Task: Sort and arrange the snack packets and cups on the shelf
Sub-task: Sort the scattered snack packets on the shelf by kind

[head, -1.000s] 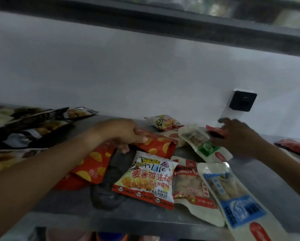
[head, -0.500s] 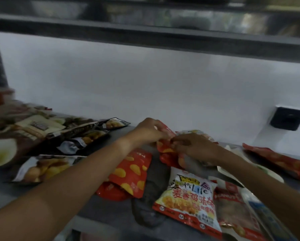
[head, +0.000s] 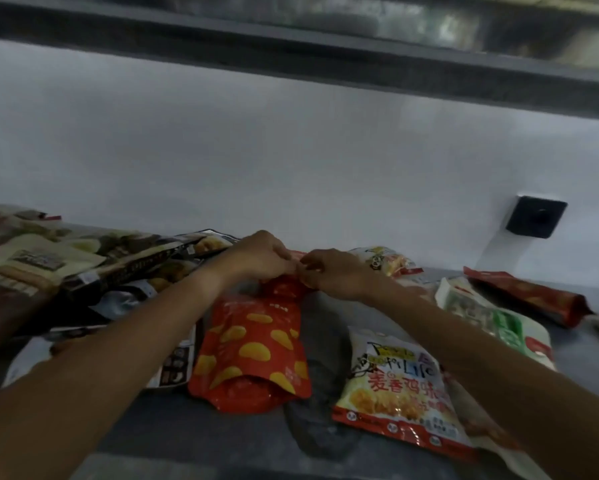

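Left hand (head: 261, 254), right hand (head: 331, 271) — both pinching red packet (head: 282, 285), on shelf (head: 194, 431)

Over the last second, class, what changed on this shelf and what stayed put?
The right hand left the white-and-green packet and came across to join the left hand; both now grip the small red packet. The red chip bag and yellow-and-white snack bag stayed flat.

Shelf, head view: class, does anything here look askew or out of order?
Yes. The packets lie flat and overlapping at mixed angles rather than in rows: the red chip packet is tilted, and the white chicken-snack packet covers another. Both hands hold a red packet.
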